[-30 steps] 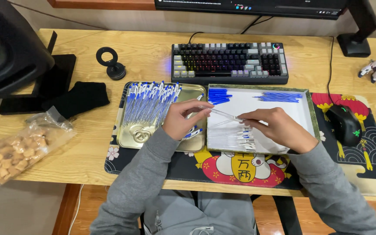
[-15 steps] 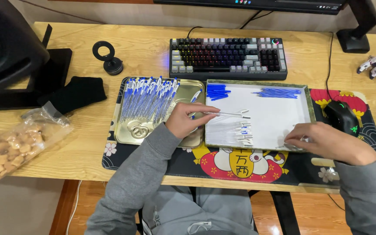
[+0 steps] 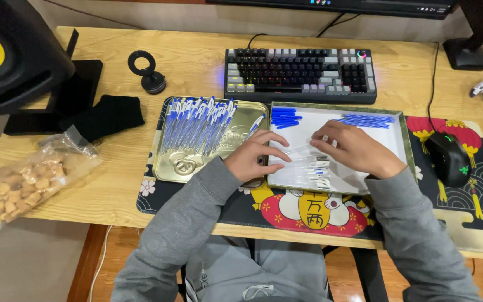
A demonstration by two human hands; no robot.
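Note:
My left hand [image 3: 255,155] pinches one end of a thin clear pen barrel [image 3: 299,150] over the white tray [image 3: 389,168]. My right hand [image 3: 353,148] meets it from the right, its fingertips closed on the barrel's other end. Below the hands, several clear barrels [image 3: 315,170] lie in the tray. At the tray's top edge sit blue caps [image 3: 284,117] on the left and thin blue refills [image 3: 367,120] on the right. Left of it, a gold metal tray [image 3: 188,165] holds several assembled blue and white pens [image 3: 197,123].
Both trays rest on a patterned desk mat [image 3: 308,210] on a wooden desk. Behind them is a keyboard [image 3: 300,75], and to the right a black mouse [image 3: 448,156]. A speaker [image 3: 12,53], a black cloth [image 3: 107,116], a ring stand [image 3: 149,70] and a snack bag [image 3: 32,179] lie to the left.
My right hand went out to the tray's lower right edge, then came back left to meet my left hand at the barrel. The left hand stayed nearly in place.

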